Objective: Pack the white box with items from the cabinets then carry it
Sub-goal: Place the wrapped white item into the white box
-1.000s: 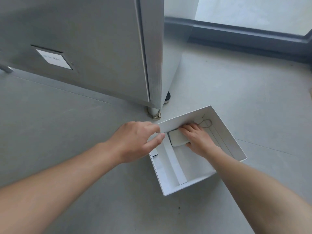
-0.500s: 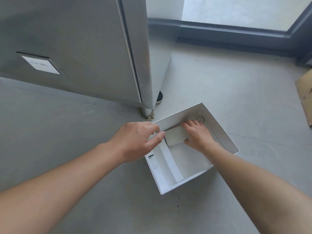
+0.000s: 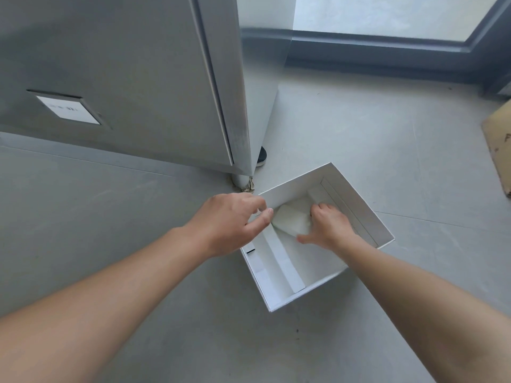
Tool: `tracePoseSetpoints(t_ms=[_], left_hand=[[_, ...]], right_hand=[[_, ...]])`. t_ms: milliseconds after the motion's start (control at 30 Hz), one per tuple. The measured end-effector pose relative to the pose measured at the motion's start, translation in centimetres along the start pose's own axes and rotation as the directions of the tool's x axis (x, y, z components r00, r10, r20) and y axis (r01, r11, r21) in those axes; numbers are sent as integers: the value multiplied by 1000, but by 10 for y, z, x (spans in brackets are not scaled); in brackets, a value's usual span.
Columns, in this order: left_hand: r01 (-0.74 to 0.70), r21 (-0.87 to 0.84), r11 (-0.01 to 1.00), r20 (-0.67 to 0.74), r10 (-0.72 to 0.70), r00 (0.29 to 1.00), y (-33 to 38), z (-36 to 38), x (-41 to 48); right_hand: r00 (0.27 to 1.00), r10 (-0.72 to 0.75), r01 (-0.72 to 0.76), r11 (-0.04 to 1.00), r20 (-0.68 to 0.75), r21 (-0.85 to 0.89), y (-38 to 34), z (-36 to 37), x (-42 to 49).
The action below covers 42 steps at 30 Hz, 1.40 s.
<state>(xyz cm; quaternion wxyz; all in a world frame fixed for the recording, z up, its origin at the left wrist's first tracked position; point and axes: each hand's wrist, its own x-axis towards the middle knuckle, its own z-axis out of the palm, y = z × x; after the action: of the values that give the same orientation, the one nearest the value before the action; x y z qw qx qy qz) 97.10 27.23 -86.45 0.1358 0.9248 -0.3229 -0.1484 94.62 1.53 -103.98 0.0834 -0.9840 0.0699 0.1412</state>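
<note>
We see the white box [image 3: 362, 208] at four o'clock from the centre, plain white inside and out. Its inner folds shade to pale grey, and there is one small black slot [image 3: 250, 251] by its seven o'clock corner. The packet [image 3: 290, 221] within is off-white with a faint greenish cast. At ten o'clock the cabinet [image 3: 138, 64] is brushed silver-grey and carries a white label [image 3: 67, 109] with blurred dark print, set in a darker grey frame. The floor [image 3: 359, 128] is mottled light grey. At one o'clock the window frame [image 3: 387, 55] is dark slate. At three o'clock the cardboard [image 3: 499, 145] is tan brown.
</note>
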Motion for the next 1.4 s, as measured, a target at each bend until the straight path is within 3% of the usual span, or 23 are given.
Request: tracePoseSetpoints(t_ms=[267, 733, 867, 1000, 1400], left_hand=[[-50, 181, 982, 43, 43, 998, -5, 10, -6], [-69, 204, 976, 19, 67, 998, -11, 17, -4], [-50, 192, 980, 15, 48, 999, -16, 19, -6], [-58, 205, 977, 15, 56, 998, -18, 18, -6], [-54, 214, 975, 29, 49, 998, -20, 18, -5]], right_hand=[[996, -42, 38, 998, 84, 42, -11, 2, 8], [989, 36, -99, 876, 140, 471, -10, 12, 5], [974, 33, -119, 919, 226, 377, -8, 8, 3], [940, -108, 31, 972, 325, 233, 4, 3, -4], [965, -101, 34, 963, 242, 266, 0, 5, 5]])
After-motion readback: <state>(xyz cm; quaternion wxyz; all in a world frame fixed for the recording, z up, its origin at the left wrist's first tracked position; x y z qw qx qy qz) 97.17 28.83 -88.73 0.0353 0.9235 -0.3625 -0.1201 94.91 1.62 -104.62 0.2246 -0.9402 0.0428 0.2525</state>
